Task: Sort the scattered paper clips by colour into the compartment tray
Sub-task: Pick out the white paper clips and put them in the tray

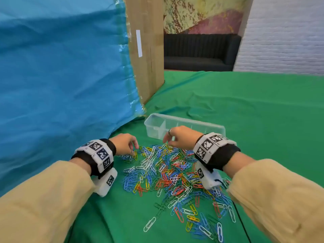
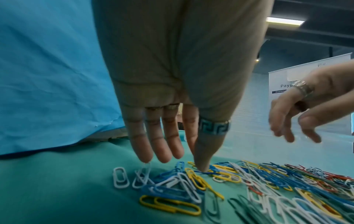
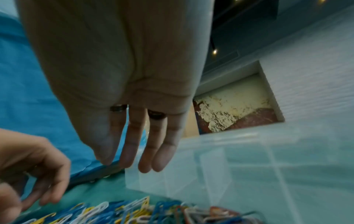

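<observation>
Green cloth [image 1: 245, 106] covers the table, creased. Mixed-colour paper clips [image 1: 175, 174] lie piled at centre, trailing toward 5 o'clock. Clear compartment tray [image 1: 217, 126] sits at 12 o'clock of the pile, on the cloth; contents unclear. Left hand [image 1: 125, 143] at 10 o'clock of the pile, fingers straight and pointing down, thumb tip touching the clips, gripping nothing. Right hand [image 1: 178, 137] over the tray's near wall, fingers loose and extended, holding nothing. Blue sheet [image 1: 61, 76] on a cardboard box [image 1: 147, 50] at 11 o'clock. Dark sofa [image 1: 199, 53] and white brick wall [image 1: 284, 35] behind.
</observation>
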